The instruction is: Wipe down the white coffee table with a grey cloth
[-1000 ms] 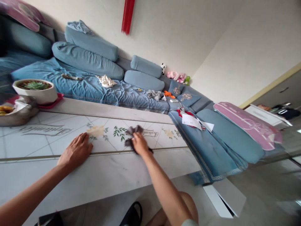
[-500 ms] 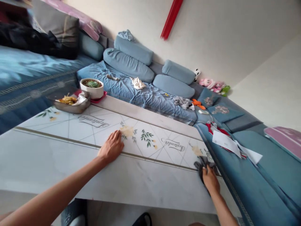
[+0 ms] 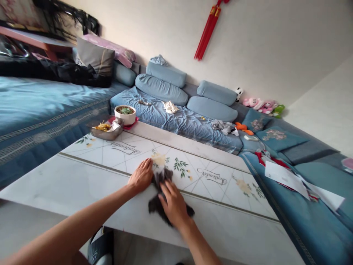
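Observation:
My right hand [image 3: 173, 204] lies on a crumpled dark grey cloth [image 3: 156, 206], pressing it against the white printed tabletop [image 3: 220, 209], and its fingers are blurred by motion. My left hand [image 3: 141, 176] rests flat on the table with its fingers apart, holding nothing. It sits beside a printed yellow flower [image 3: 158, 159], and its fingertips are close to the cloth's upper end. Part of the cloth is hidden under my right hand.
Beyond the table's far edge are a succulent in a white bowl [image 3: 125, 115] and a metal tray of food [image 3: 104, 128]. A long blue sofa [image 3: 176, 123] carries bolsters, rumpled clothes, soft toys [image 3: 261, 105] and white papers [image 3: 284, 178].
My right hand has swept left along the table with the cloth, from the far right end to beside my left hand. My left hand has stayed in place, and the view has swung.

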`<state>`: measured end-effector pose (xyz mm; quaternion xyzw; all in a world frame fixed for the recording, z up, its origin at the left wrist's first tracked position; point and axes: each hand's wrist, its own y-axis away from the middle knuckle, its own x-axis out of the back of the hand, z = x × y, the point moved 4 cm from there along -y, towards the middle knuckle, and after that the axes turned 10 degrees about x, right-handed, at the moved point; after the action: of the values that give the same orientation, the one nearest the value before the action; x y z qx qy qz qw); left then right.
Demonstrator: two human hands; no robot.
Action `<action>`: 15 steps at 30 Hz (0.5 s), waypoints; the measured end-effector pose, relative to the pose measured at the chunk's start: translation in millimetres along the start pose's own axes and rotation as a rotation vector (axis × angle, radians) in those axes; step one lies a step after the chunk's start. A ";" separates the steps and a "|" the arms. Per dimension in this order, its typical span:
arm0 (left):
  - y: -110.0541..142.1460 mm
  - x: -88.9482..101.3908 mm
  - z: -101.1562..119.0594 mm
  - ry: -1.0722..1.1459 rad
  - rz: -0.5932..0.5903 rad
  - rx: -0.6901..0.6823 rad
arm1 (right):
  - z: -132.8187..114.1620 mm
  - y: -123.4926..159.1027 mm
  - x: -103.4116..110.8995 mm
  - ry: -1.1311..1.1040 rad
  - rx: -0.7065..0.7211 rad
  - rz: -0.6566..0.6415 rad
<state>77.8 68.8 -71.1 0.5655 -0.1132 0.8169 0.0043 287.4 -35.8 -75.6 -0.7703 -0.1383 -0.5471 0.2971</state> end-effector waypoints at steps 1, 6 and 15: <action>-0.2 -2.7 -1.9 0.004 0.000 -0.002 | 5.3 42.5 2.5 0.011 0.014 0.004; 0.4 -23.8 -9.5 -0.009 0.046 -0.012 | 186.1 224.1 78.9 0.200 -0.469 0.182; 4.6 -25.9 -6.8 -0.052 0.134 -0.036 | 333.5 -40.6 155.1 0.328 -0.929 -0.010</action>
<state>80.3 68.8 -98.2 0.5773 -0.1656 0.7984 -0.0430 575.5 181.7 5.2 -0.7244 0.1652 -0.6663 -0.0626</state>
